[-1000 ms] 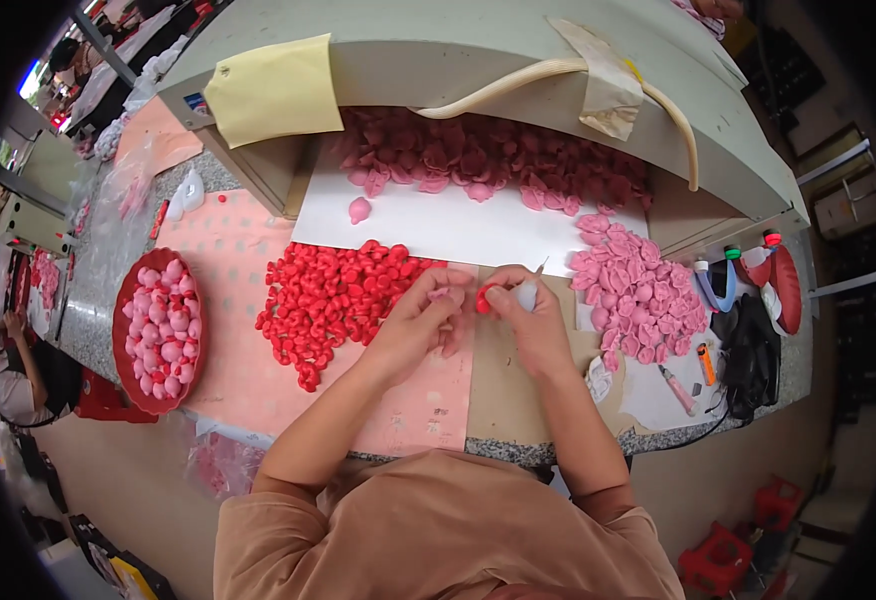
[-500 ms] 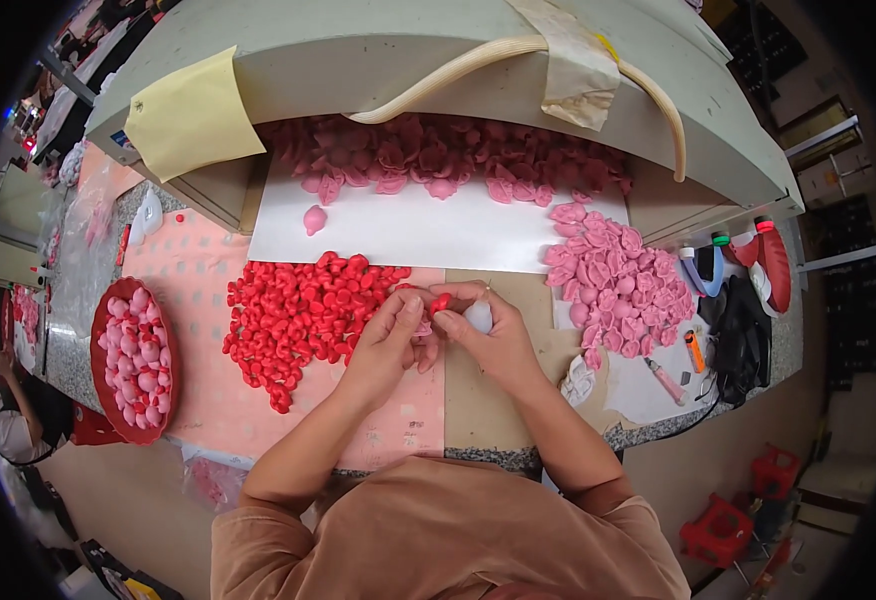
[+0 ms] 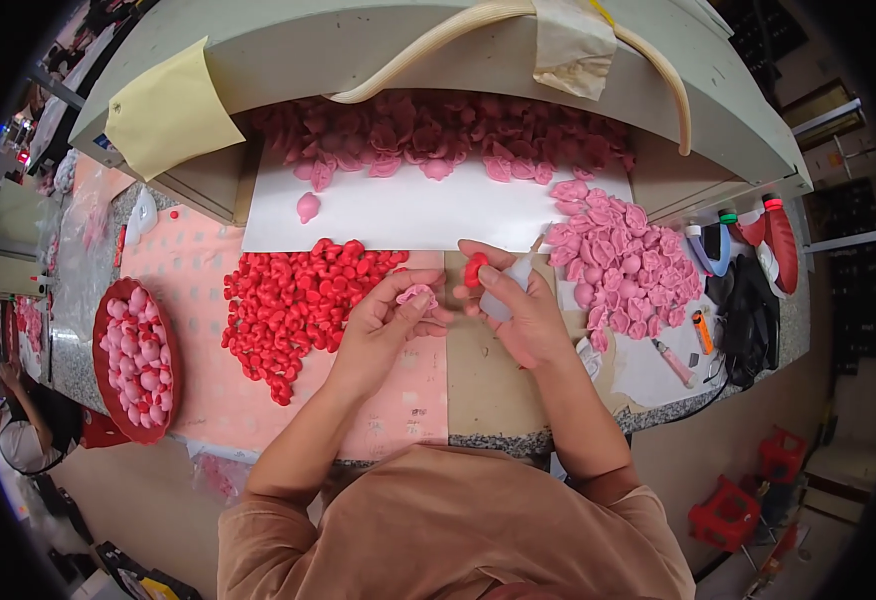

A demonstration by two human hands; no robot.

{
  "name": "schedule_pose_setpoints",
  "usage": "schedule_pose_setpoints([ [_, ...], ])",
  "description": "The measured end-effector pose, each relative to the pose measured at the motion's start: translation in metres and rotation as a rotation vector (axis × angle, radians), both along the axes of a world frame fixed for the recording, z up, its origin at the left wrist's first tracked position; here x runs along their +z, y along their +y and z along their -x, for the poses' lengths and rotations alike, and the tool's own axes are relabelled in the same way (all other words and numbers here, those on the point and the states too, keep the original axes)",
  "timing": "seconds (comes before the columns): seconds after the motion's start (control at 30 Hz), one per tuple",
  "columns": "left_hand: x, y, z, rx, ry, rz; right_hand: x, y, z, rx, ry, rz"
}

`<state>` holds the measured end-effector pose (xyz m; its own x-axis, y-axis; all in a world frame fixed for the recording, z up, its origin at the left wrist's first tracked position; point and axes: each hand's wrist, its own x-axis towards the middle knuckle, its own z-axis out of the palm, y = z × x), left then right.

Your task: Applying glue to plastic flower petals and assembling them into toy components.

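Observation:
Between the fingers of my left hand (image 3: 382,322) is a pink hollow, cup-like plastic piece (image 3: 416,295). My right hand (image 3: 530,322) holds a translucent squeeze bottle (image 3: 507,291) with a thin tip, tilted up to the right. A small red plastic piece (image 3: 475,269) is pinched in the same right hand, by the fingertips. The two hands are close together but apart, over the seam between the pink sheet and the brown board. Beside my left hand lies a heap of red plastic pieces (image 3: 303,315). To the right of my right hand is a heap of pink pieces (image 3: 628,262).
A red bowl (image 3: 175,400) of pink-and-red pieces stands at the left. More pink pieces (image 3: 418,135) lie under a grey hood (image 3: 288,70) at the back, over a white sheet (image 3: 378,222). An orange cutter (image 3: 702,332), a pink tube (image 3: 674,363) and several bottles lie at the right.
My hands have drawn apart, the right one moving right. The bottle's tip now points up and right, and the red piece has moved away from the pink one. The view has shifted slightly.

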<state>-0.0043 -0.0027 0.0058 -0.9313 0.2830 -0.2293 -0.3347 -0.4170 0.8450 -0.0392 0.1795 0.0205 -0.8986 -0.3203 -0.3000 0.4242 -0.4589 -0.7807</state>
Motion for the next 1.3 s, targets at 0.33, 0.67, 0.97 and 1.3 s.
schedule_pose_setpoints([
  [0.33,0.002,0.003,-0.003,0.178,0.114,0.075,-0.006,-0.006,-0.005,0.106,0.008,-0.049],
  [0.67,0.005,0.004,-0.005,0.268,0.349,0.629,-0.008,-0.017,-0.013,0.160,0.234,-0.271],
  [0.97,0.005,0.003,-0.006,0.214,0.536,0.852,-0.009,-0.021,-0.016,0.152,0.328,-0.331],
  [1.3,0.009,0.006,-0.006,0.277,0.467,0.744,-0.010,-0.019,-0.016,0.153,0.232,-0.269],
])
